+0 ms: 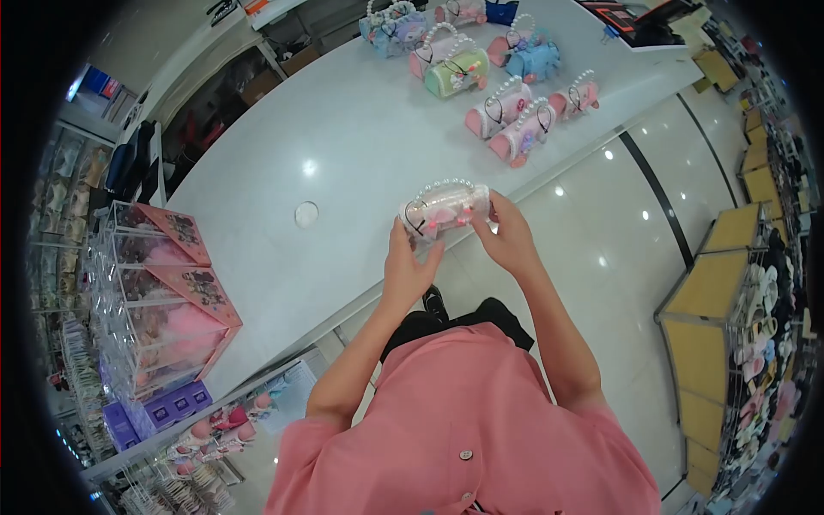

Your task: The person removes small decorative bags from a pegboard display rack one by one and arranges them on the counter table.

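Near the middle of the frame, a small pink-and-clear bag [445, 211] shaped like a short cylinder is held over the near edge of the white worktop [257, 223], with its pearl handle [451, 183] arched along the side away from the person. The left hand [412, 264] holds the bag's left end, the thumb apart from the fingers and toward the lower side; the right hand [506, 233] holds the right end, its fingers pinching the end and the thumb against the near side. How far the left fingers wrap under the bag cannot be told. A dark thin loop shows at the bag's left end, and small pink decorations sit on its front. At the upper centre and upper right of the worktop stands a loose group of similar bags with pearl handles: a green bag [457, 73], a blue bag [534, 62], a pair of pink bags [510, 120] lying side by side, and others behind them. To the left of the held bag, well apart from it, a small white disc [306, 215] lies on the worktop. At the left of the frame, clear boxes [176, 300] with pink panels are stacked on the worktop, with purple boxes [159, 414] just below them in the frame. A dark device with an orange edge [639, 21] is at the upper right. Racks of goods [760, 335] stand on the right, beyond a strip of shiny tiled floor [601, 249].
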The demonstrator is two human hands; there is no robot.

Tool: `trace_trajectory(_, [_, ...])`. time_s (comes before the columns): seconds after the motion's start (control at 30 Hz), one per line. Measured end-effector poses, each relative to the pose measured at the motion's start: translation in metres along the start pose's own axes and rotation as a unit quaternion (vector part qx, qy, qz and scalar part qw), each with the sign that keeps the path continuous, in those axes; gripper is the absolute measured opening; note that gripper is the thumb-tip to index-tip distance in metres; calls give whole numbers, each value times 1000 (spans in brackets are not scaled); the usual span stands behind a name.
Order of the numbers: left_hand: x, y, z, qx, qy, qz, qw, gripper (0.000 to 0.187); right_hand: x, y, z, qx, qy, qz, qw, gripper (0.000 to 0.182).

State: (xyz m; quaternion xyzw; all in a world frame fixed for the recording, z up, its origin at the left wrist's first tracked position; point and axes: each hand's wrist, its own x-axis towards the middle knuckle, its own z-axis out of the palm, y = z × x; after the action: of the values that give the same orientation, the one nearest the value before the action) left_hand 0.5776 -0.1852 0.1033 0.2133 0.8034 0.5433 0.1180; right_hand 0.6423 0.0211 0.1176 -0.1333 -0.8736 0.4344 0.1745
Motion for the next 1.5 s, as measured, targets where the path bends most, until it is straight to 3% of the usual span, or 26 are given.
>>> trace_trajectory(0.07, [19,-3,11,-6,7,-9,1000,87,21,31,11,-40,17,-38,998,46])
trace_trajectory(0.17, [37,-22,37,-13,64,37,997,86,56,31,5,183,-56,15,981,54])
trace_trajectory(0.27, [49,-10,53,-14,105,10,994,88,77,65,16,130,-75,-4,989,65])
trace_trajectory(0.37, [59,-20,76,-5,173,-1,985,90,91,81,16,134,-96,-38,985,67])
trace_trajectory(0.67, [74,-11,102,-24,261,-49,964,88,112,110,13,111,-204,-65,970,71])
trace_trajectory(0.87, [74,2,105,-33,264,-93,959,86,123,109,8,123,-227,-66,964,71])
trace_trajectory(1.27, [72,-9,117,-69,269,-76,958,84,119,114,-5,142,-258,-38,955,68])
trace_trajectory(1.37, [73,-6,113,-45,258,-83,961,85,118,120,0,187,-259,-11,948,79])
trace_trajectory(1.5, [69,-20,116,-61,267,-76,959,87,100,115,-8,248,-243,59,936,80])
